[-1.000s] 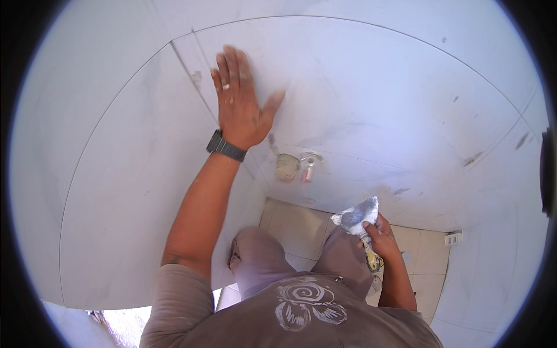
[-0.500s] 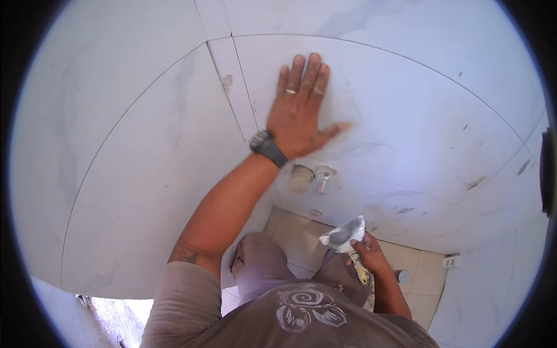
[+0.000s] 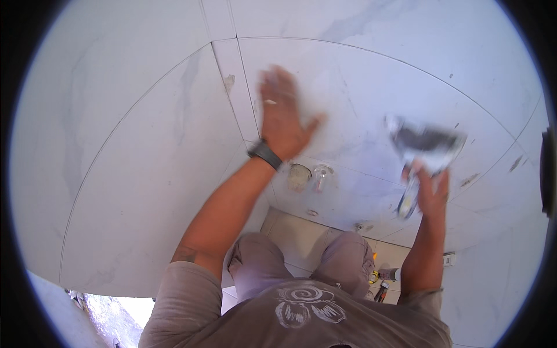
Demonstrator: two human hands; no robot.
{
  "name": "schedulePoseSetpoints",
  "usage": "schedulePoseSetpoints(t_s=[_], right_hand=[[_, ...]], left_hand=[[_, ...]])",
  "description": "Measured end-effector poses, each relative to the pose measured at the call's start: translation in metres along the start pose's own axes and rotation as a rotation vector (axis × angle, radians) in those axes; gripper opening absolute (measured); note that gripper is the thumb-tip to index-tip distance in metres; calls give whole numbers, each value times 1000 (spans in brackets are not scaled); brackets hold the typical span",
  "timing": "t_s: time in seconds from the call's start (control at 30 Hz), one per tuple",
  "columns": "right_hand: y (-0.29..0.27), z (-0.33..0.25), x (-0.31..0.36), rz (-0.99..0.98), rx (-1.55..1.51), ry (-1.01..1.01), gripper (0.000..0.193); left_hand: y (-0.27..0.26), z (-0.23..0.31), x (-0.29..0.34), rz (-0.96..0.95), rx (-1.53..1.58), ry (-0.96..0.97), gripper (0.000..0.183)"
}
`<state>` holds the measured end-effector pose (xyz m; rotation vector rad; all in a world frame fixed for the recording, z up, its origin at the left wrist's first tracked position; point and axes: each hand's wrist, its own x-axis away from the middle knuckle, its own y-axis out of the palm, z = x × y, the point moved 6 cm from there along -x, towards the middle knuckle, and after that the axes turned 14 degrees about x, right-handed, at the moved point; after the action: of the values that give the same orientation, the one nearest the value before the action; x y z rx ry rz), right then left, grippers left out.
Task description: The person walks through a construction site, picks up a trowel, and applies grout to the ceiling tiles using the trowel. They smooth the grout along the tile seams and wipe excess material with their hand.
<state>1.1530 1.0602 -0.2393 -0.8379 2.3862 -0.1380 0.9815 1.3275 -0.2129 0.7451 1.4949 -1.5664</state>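
A wall of large white marbled tiles point(image 3: 325, 75) fills the view before me. My left hand point(image 3: 283, 116), with a dark watch on its wrist, is held out flat over the tile, near the narrow vertical strip at the left corner. Its fingers are stretched and the thumb stands apart; blur hides whether it touches the wall. In my right hand point(image 3: 430, 188) is a wide putty knife point(image 3: 426, 142), gripped by its stained handle. The smeared whitish blade points up, in front of the right part of the wall, and is also blurred.
Low on the wall are a rough round hole point(image 3: 299, 177) and a metal pipe fitting point(image 3: 322, 177). By my right knee, a cylindrical container point(image 3: 389, 274) and a dark-handled tool point(image 3: 381, 292) lie on the beige tiled floor point(image 3: 296, 232). A white socket box point(image 3: 449, 258) sits at the right.
My right hand has raised the putty knife from beside my leg, up and to the right before the wall. My left hand has shifted slightly left and down.
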Motion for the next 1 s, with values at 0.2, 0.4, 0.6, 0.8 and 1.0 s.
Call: schedulePoseSetpoints(t_s=[0.2, 0.4, 0.6, 0.8, 1.0], right_hand=[[27, -88, -113, 75, 235, -307, 34], [60, -122, -124, 115, 362, -535, 25], [77, -120, -116, 179, 378, -586, 23], [82, -123, -114, 202, 379, -621, 23], [84, -125, -114, 198, 394, -613, 26]], left_hand=[[19, 0, 14, -70, -186, -80, 102], [25, 21, 6, -210, 62, 79, 99], [0, 2, 13, 77, 62, -105, 92], [9, -23, 29, 38, 54, -111, 88], [4, -17, 46, -15, 95, -134, 89]])
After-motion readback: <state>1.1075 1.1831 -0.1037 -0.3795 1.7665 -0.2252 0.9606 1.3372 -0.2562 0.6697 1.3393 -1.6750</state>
